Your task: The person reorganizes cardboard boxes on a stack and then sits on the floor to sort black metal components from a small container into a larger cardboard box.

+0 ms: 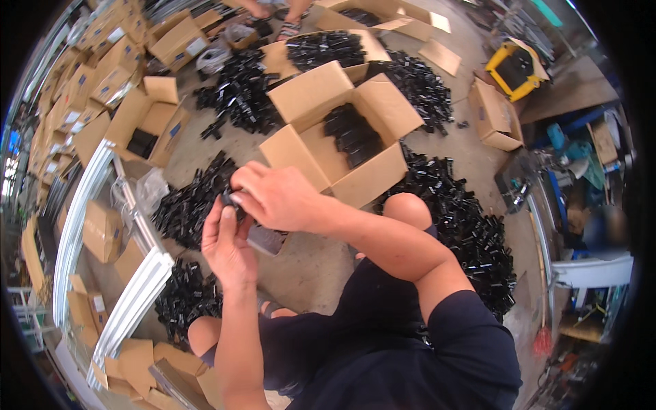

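Note:
My left hand [231, 247] and my right hand [273, 195] meet in front of me, left of the middle. Between their fingertips is a small black part [234, 203], mostly covered by the fingers. The left hand holds it from below, and the right hand's fingers close on it from above. Behind the hands lies a pile of small black parts [195, 198] on the floor. An open cardboard box [307, 152] stands just beyond my right hand, with several longer black pieces [352, 135] inside. Under my hands a pale flat object [266, 240] is partly hidden.
More black parts [465, 232] spread over the floor to my right and beyond the box. Stacked cartons [102, 75] and long metal profiles [133, 307] line the left. A yellow crate [509, 68] stands at the back right. Another person's feet [290, 27] show at the far edge.

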Tool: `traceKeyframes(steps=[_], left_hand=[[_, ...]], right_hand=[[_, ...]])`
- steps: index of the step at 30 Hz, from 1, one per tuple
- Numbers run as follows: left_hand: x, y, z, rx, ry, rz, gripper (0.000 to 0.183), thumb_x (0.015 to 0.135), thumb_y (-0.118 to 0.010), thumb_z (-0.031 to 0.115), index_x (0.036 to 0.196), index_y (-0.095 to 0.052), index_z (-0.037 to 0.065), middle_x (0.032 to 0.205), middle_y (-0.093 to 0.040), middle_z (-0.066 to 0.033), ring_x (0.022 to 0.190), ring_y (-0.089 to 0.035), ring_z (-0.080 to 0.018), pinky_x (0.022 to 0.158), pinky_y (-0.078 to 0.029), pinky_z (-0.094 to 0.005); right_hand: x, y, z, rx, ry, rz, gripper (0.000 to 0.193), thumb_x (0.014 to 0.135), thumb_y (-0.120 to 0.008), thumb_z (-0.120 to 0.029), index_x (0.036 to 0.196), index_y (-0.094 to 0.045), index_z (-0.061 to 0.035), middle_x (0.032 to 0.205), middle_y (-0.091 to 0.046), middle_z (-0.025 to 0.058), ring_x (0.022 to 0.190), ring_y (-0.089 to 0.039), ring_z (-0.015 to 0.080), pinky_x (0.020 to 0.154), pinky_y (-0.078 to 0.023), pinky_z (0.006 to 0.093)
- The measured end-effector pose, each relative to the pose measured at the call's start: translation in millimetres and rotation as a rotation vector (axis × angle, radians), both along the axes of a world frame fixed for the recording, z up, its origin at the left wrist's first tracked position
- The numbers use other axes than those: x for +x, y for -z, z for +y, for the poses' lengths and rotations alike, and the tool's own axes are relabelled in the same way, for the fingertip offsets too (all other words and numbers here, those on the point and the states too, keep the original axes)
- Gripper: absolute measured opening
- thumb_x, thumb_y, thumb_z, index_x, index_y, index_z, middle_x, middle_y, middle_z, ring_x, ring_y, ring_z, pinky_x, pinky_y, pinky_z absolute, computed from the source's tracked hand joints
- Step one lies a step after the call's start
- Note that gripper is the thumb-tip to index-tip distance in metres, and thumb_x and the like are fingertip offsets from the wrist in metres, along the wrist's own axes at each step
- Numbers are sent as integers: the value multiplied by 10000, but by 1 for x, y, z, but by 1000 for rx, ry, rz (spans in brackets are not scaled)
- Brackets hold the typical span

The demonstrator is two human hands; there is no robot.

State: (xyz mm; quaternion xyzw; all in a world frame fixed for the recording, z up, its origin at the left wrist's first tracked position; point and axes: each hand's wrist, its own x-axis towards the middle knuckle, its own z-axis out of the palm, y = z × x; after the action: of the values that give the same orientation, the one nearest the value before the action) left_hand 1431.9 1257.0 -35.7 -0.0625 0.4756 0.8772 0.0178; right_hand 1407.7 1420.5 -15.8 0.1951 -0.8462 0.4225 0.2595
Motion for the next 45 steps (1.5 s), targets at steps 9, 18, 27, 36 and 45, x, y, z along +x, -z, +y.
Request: traceKeyframes(steps=[9, 18, 27, 36, 45], left_hand=[[1, -4, 1, -30, 11, 25, 296, 1057, -593, 65, 1345, -631, 4, 1252, -705, -114, 1110, -696, -211, 994, -598, -416], [0, -7, -2, -37, 27, 77, 299, 1054, -612, 86, 1341, -638, 9, 1255, -705, -114, 1102, -698, -214, 981, -586, -398], [6, -4, -1, -30, 13, 70, 295, 1057, -604, 80, 1339, -639, 2, 1285, -695, -119, 1117, -695, -225, 996, -589, -421], [11, -7, 3, -44, 52, 64, 291, 1047, -609, 50, 1332, -648, 7, 1266, -705, -116, 1136, -690, -217, 981, -606, -427], [7, -11, 5, -88, -11, 60, 294, 1033, -637, 58, 1322, -657, 9, 1293, -693, -104, 1133, -681, -203, 955, -602, -397]], right_hand=[[2, -2, 4, 54, -6, -64, 168, 1008, -630, -218, 931, -597, -72, 797, -628, 91, 703, -662, 331, 555, -489, 444], [4, -9, 4, -22, -12, 10, 128, 980, -648, -177, 933, -593, -71, 796, -618, 81, 698, -668, 311, 549, -506, 421], [-2, 0, -1, 9, 39, 86, 241, 989, -662, -228, 841, -565, -65, 734, -604, 72, 671, -661, 299, 536, -480, 430], [4, 10, 1, 67, 39, -4, 237, 987, -668, -270, 884, -579, -76, 775, -627, 92, 671, -653, 322, 550, -481, 435], [-2, -4, -4, 50, 24, -34, 283, 1001, -624, -289, 796, -606, -95, 764, -666, 96, 702, -685, 334, 566, -505, 440]])
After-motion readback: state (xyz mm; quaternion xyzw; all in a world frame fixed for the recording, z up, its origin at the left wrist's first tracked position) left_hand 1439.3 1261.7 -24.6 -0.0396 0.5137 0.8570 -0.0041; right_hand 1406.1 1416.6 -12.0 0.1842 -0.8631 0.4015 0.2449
